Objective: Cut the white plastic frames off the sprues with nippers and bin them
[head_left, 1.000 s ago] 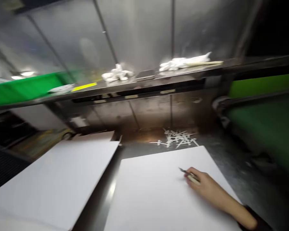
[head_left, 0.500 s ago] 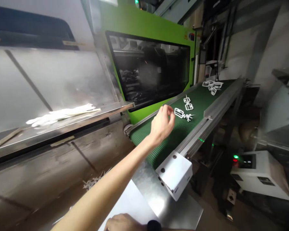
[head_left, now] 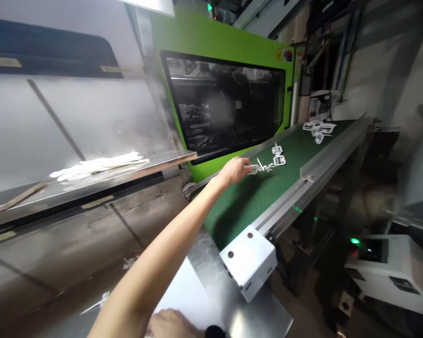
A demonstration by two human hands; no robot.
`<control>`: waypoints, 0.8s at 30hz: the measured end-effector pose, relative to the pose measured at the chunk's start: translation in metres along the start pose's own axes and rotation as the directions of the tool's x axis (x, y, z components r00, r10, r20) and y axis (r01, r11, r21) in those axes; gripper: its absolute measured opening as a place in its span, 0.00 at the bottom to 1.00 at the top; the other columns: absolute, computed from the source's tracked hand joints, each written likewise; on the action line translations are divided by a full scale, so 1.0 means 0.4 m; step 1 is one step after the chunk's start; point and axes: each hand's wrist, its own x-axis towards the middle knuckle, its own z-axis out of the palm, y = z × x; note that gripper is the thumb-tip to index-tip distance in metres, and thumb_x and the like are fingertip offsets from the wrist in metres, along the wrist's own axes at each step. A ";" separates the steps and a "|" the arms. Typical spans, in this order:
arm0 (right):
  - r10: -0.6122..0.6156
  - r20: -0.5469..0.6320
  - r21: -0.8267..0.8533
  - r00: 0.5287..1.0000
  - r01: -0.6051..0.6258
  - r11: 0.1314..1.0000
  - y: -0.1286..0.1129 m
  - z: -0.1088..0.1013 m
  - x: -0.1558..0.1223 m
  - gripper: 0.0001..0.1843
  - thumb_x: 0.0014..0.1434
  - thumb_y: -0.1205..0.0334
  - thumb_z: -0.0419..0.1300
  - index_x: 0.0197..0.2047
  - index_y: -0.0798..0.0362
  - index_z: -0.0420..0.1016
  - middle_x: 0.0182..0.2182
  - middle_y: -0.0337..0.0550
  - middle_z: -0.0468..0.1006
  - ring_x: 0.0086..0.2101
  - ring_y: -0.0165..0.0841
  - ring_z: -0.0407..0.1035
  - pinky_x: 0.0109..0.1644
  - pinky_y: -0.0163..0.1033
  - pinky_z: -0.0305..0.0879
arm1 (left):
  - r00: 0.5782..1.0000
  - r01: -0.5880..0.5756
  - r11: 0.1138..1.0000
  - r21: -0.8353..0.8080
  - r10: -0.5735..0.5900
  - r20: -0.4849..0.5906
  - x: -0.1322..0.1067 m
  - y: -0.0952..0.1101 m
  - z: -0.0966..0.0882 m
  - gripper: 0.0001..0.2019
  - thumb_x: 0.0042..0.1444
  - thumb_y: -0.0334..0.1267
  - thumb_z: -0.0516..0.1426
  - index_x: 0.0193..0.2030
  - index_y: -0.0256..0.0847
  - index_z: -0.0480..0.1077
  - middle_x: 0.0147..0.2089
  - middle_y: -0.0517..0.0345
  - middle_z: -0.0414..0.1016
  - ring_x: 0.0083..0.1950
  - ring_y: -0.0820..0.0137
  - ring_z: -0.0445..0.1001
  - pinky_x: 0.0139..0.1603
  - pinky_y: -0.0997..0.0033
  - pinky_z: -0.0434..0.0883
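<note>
My left hand (head_left: 237,170) reaches over the green conveyor belt (head_left: 239,202). Its fingers are closed on the end of a white moulded plastic part (head_left: 265,167), which has a frame and thin branching runners. Just beyond it on the belt lies another white frame-like piece (head_left: 278,159). At the bottom edge, my right hand (head_left: 174,325), with a black band at the wrist, is curled over a white surface (head_left: 188,293). Its fingertips are mostly hidden, and what they hold cannot be made out.
More white moulded parts (head_left: 319,129) lie farther up the belt. A green machine (head_left: 218,40) with a dark window stands behind. White gloves (head_left: 97,166) rest on a metal ledge at left. A white box-shaped cover (head_left: 248,260) juts out at the belt's near corner. Thin white scraps (head_left: 129,263) lie below.
My left hand has closed on the nearest white part and raised it slightly off the belt. The view has shifted a little. My right hand stays low at the bottom edge.
</note>
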 end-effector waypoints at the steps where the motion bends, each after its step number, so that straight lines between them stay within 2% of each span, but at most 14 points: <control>1: 0.037 0.008 0.056 0.999 -0.037 0.998 0.002 0.000 -0.007 0.23 0.54 0.35 0.60 0.29 0.47 0.65 0.29 0.30 0.77 0.36 0.47 0.78 0.33 0.45 0.72 | 1.000 0.006 0.998 -0.063 -0.007 -0.017 -0.068 -0.005 -0.014 0.13 0.70 0.44 0.64 0.50 0.35 0.76 0.54 0.47 0.82 0.58 0.57 0.81 0.64 0.50 0.76; 2: 0.060 0.019 0.116 0.998 -0.062 0.991 0.003 -0.003 -0.016 0.22 0.55 0.37 0.63 0.31 0.47 0.66 0.33 0.34 0.79 0.40 0.47 0.78 0.39 0.47 0.75 | 0.999 0.018 0.991 -0.130 -0.022 -0.033 -0.149 -0.005 -0.024 0.14 0.72 0.46 0.62 0.51 0.35 0.74 0.53 0.46 0.83 0.57 0.58 0.82 0.63 0.53 0.77; 4: 0.091 0.072 0.249 0.993 -0.106 0.963 0.002 -0.011 -0.036 0.22 0.67 0.41 0.65 0.35 0.51 0.71 0.36 0.44 0.79 0.40 0.42 0.76 0.48 0.48 0.75 | 0.995 0.067 0.959 -0.276 -0.085 -0.056 -0.340 0.010 -0.031 0.17 0.78 0.50 0.52 0.58 0.37 0.67 0.59 0.41 0.82 0.53 0.61 0.85 0.57 0.60 0.80; 6: 0.070 0.170 0.404 0.983 -0.134 0.905 -0.005 -0.025 -0.057 0.24 0.77 0.41 0.62 0.40 0.55 0.75 0.33 0.41 0.76 0.34 0.37 0.74 0.43 0.43 0.75 | 0.973 0.152 0.876 -0.457 -0.213 -0.084 -0.549 0.044 -0.023 0.17 0.81 0.50 0.45 0.63 0.39 0.59 0.64 0.37 0.80 0.51 0.63 0.86 0.50 0.63 0.82; 7: 0.035 0.215 0.480 0.976 -0.136 0.867 -0.009 -0.034 -0.066 0.25 0.78 0.41 0.62 0.39 0.55 0.76 0.32 0.40 0.76 0.33 0.35 0.74 0.41 0.41 0.75 | 0.940 0.189 0.750 -0.634 -0.326 -0.106 -0.649 0.064 -0.017 0.17 0.80 0.50 0.48 0.63 0.41 0.59 0.64 0.36 0.80 0.50 0.63 0.86 0.47 0.64 0.82; 9: 0.012 0.215 0.598 0.977 -0.141 0.789 -0.020 -0.057 -0.080 0.25 0.80 0.41 0.60 0.40 0.55 0.75 0.34 0.41 0.76 0.34 0.35 0.74 0.40 0.39 0.73 | 0.834 0.212 0.543 -0.813 -0.534 -0.139 -0.829 0.101 -0.002 0.17 0.79 0.50 0.53 0.65 0.43 0.61 0.65 0.38 0.79 0.43 0.68 0.84 0.39 0.70 0.80; 10: 0.020 0.200 0.643 0.980 -0.147 0.752 -0.025 -0.071 -0.086 0.23 0.81 0.41 0.58 0.43 0.53 0.75 0.35 0.41 0.76 0.35 0.35 0.73 0.41 0.39 0.73 | 0.770 0.201 0.477 -0.856 -0.617 -0.163 -0.906 0.115 0.006 0.18 0.78 0.50 0.55 0.66 0.44 0.62 0.66 0.40 0.78 0.41 0.70 0.82 0.36 0.72 0.78; 12: 0.023 0.186 0.708 0.982 -0.150 0.690 -0.034 -0.104 -0.095 0.22 0.80 0.43 0.55 0.44 0.53 0.73 0.31 0.40 0.73 0.34 0.37 0.72 0.40 0.40 0.70 | 0.646 0.182 0.452 -0.873 -0.724 -0.240 -1.029 0.128 0.018 0.18 0.76 0.49 0.57 0.67 0.48 0.63 0.69 0.44 0.75 0.38 0.74 0.78 0.34 0.73 0.74; 14: 0.054 0.150 0.743 0.987 -0.148 0.652 -0.044 -0.141 -0.105 0.17 0.77 0.45 0.58 0.50 0.52 0.72 0.34 0.41 0.74 0.36 0.38 0.71 0.40 0.40 0.68 | 0.538 0.164 0.453 -0.876 -0.786 -0.306 -1.118 0.121 0.027 0.17 0.76 0.48 0.59 0.66 0.50 0.65 0.67 0.47 0.74 0.39 0.74 0.76 0.35 0.72 0.73; 16: 0.105 0.096 0.745 0.990 -0.141 0.652 -0.058 -0.174 -0.118 0.15 0.76 0.47 0.62 0.54 0.50 0.73 0.37 0.40 0.73 0.39 0.37 0.69 0.44 0.39 0.65 | 0.483 0.142 0.413 -0.899 -0.822 -0.301 -1.181 0.101 0.031 0.16 0.76 0.49 0.57 0.65 0.49 0.66 0.61 0.50 0.74 0.39 0.74 0.75 0.36 0.71 0.71; 18: 0.109 0.103 0.710 0.989 -0.150 0.688 -0.082 -0.195 -0.129 0.16 0.77 0.45 0.65 0.54 0.49 0.75 0.37 0.41 0.73 0.39 0.38 0.68 0.45 0.40 0.65 | 0.495 0.089 0.335 -0.938 -0.832 -0.250 -1.224 0.074 0.031 0.15 0.78 0.50 0.53 0.64 0.48 0.67 0.58 0.51 0.72 0.40 0.72 0.76 0.37 0.70 0.71; 20: 0.083 0.084 0.641 0.993 -0.117 0.758 -0.114 -0.198 -0.134 0.17 0.78 0.43 0.65 0.55 0.48 0.76 0.37 0.41 0.73 0.40 0.39 0.69 0.45 0.41 0.66 | 0.535 0.030 0.271 -0.962 -0.817 -0.214 -1.252 0.048 0.029 0.17 0.79 0.52 0.49 0.65 0.48 0.67 0.58 0.51 0.70 0.41 0.70 0.77 0.38 0.68 0.71; 22: 0.067 0.038 0.593 0.997 -0.076 0.802 -0.145 -0.183 -0.128 0.16 0.80 0.44 0.64 0.58 0.45 0.75 0.39 0.40 0.74 0.41 0.37 0.71 0.47 0.40 0.67 | 0.572 -0.002 0.239 -0.971 -0.796 -0.197 -1.267 0.024 0.028 0.18 0.80 0.52 0.47 0.66 0.47 0.66 0.57 0.52 0.70 0.42 0.69 0.78 0.39 0.67 0.71; 24: 0.057 0.012 0.593 0.998 -0.053 0.803 -0.167 -0.159 -0.114 0.14 0.81 0.45 0.64 0.57 0.45 0.75 0.40 0.39 0.75 0.42 0.36 0.72 0.49 0.38 0.68 | 0.607 -0.011 0.215 -0.977 -0.775 -0.177 -1.270 0.003 0.030 0.18 0.81 0.51 0.46 0.66 0.48 0.65 0.55 0.52 0.71 0.42 0.68 0.78 0.40 0.66 0.72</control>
